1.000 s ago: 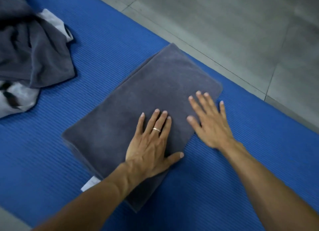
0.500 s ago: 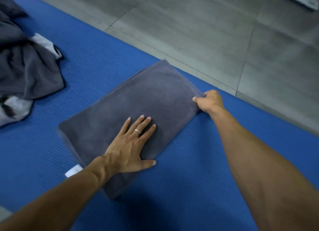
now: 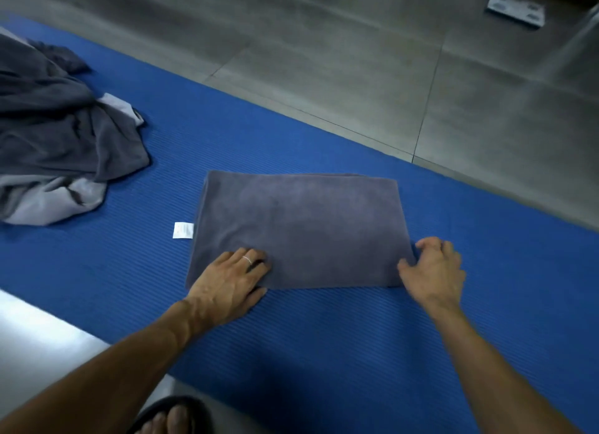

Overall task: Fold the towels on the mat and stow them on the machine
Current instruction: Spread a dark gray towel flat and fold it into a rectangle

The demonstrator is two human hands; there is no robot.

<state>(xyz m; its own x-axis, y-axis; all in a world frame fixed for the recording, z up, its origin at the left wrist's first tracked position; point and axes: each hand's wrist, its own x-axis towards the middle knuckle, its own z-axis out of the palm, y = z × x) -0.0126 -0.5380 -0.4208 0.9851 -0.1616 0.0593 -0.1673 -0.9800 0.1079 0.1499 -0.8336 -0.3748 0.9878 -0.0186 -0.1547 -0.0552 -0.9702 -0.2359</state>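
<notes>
Towels (image 3: pixel 61 135) lie in a crumpled heap at the far left of the blue mat (image 3: pixel 324 352), dark grey over pale, waiting their turn. Just right of them a white care label (image 3: pixel 183 230) sticks out from the folded towel (image 3: pixel 301 229), which sits flat mid-mat as a neat grey rectangle. My left hand (image 3: pixel 230 281) grips its near left corner, fingers (image 3: pixel 256 261) curled over the top and thumb at the edge, seemingly to keep the layers together. My right hand (image 3: pixel 432 270) takes the near right corner, fingers bent round the cloth. I judge folding done; both hands look set to lift it. No machine is clearly in view.
</notes>
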